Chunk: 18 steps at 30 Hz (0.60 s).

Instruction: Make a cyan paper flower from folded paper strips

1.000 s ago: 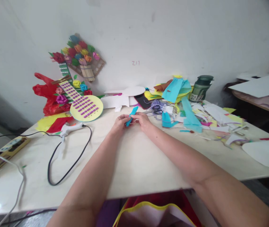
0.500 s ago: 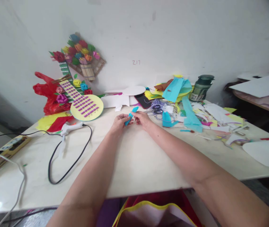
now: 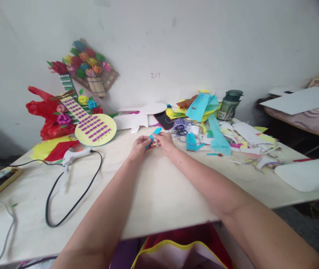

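Both of my hands meet over the middle of the pale table (image 3: 159, 194), pinching a small turquoise paper strip (image 3: 155, 132) between them. My left hand (image 3: 139, 146) grips its lower end with curled fingers. My right hand (image 3: 163, 141) pinches the strip from the right side. The strip's upper tip sticks up and to the right, free of both hands.
A white glue gun (image 3: 73, 154) with a black cord (image 3: 64, 209) lies to the left. A yellow paper guitar (image 3: 92, 129), paper flowers (image 3: 85, 63) and a red bag (image 3: 45, 116) stand by the wall. Coloured paper scraps (image 3: 232, 140), scissors (image 3: 180, 129), a phone (image 3: 164, 120) and a green jar (image 3: 228, 104) crowd the right.
The view has shifted slightly, so everything sits a little further left in the frame. Both hands stay on the strip with small finger movements.
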### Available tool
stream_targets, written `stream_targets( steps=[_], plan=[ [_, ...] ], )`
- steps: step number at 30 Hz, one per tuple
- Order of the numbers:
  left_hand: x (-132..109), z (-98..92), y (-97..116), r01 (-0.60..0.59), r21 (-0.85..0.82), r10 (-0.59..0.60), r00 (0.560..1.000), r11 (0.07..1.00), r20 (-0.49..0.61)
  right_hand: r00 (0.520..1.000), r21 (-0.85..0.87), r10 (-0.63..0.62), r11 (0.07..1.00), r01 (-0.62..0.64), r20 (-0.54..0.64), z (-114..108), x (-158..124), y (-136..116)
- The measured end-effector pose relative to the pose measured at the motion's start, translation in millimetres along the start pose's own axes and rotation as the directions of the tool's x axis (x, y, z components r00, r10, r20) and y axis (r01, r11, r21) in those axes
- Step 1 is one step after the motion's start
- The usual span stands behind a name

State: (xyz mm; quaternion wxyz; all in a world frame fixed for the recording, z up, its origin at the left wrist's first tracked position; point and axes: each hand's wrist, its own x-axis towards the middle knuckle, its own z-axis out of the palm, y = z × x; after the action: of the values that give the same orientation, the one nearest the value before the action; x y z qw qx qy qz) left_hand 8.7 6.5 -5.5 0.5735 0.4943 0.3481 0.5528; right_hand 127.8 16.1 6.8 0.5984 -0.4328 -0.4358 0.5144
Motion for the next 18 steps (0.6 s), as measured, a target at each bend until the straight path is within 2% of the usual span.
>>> stream_targets(
  steps=[3, 6, 8, 9, 11, 13, 14, 16, 18],
  plan=[
    [2.9, -1.8, -4.0, -0.015, 0.001, 0.015, 1.000, 1.000, -0.002, 0.996, -0.043, 0.032, 0.999, -0.028, 0.080, -5.3, 4.6, -2.4],
    [4.2, -3.4, -5.5, -0.038, -0.005, 0.037, 0.998, 0.999, -0.058, 0.949, -0.197, 0.108, 0.979, -0.050, 0.295, -19.5, 15.1, -16.5],
    [4.3, -4.5, -5.6, -0.048, -0.018, 0.046, 0.993, 0.999, -0.111, 0.933, -0.343, 0.091, 0.939, 0.036, 0.348, -33.3, 23.9, -32.7],
    [4.3, -5.0, -5.6, -0.049, -0.027, 0.045, 0.990, 0.998, -0.133, 0.949, -0.431, 0.053, 0.897, 0.091, 0.310, -40.9, 28.1, -41.8],
    [4.4, -5.8, -5.7, -0.045, -0.046, 0.037, 0.987, 0.998, -0.159, 0.982, -0.669, -0.038, 0.727, 0.154, 0.184, -56.3, 34.8, -59.1],
    [4.4, -6.0, -5.8, -0.041, -0.056, 0.031, 0.986, 0.998, -0.164, 0.984, -0.874, -0.099, 0.452, 0.179, 0.150, -70.2, 38.5, -72.7],
    [4.4, -5.9, -5.7, -0.040, -0.057, 0.031, 0.987, 0.998, -0.159, 0.986, -0.938, -0.112, 0.312, 0.152, 0.123, -76.2, 39.2, -77.6],
    [4.0, -5.3, -5.3, -0.039, -0.051, 0.031, 0.989, 0.998, -0.142, 0.994, -0.992, -0.088, 0.104, 0.077, 0.068, -85.6, 38.8, -83.8],
    [3.5, -4.9, -4.7, -0.035, -0.038, 0.031, 0.992, 0.999, -0.121, 0.999, -0.999, -0.009, -0.012, 0.044, 0.044, -91.3, 37.4, -86.2]
  ],
)
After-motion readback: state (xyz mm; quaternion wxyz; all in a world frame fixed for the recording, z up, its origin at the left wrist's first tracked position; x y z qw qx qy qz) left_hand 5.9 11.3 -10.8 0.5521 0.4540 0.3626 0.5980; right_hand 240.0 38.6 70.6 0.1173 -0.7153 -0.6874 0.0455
